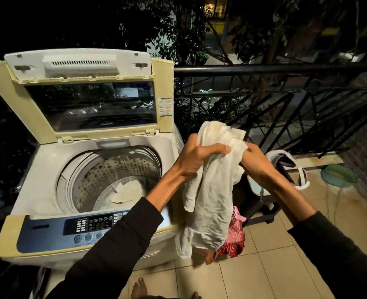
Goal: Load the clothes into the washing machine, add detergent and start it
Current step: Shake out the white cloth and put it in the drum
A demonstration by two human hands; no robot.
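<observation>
The fingers (221, 148) of the left hand (196, 156) are curling round the bunched top of a white garment (208, 190), the thumb lying across the cloth. The right hand (252, 160) is pinching the same garment at its upper right fold, so both hands are holding it up beside the right edge of the washing machine (49, 169), above the tiled floor (275, 266). The cloth is hanging down in front of a red patterned piece of laundry (235, 238) lying on the floor by the machine's front right corner. The lid (81, 93) is standing open, and a pale cloth (128, 194) is lying inside the drum (105, 175). A black railing (286, 69) is running behind.
</observation>
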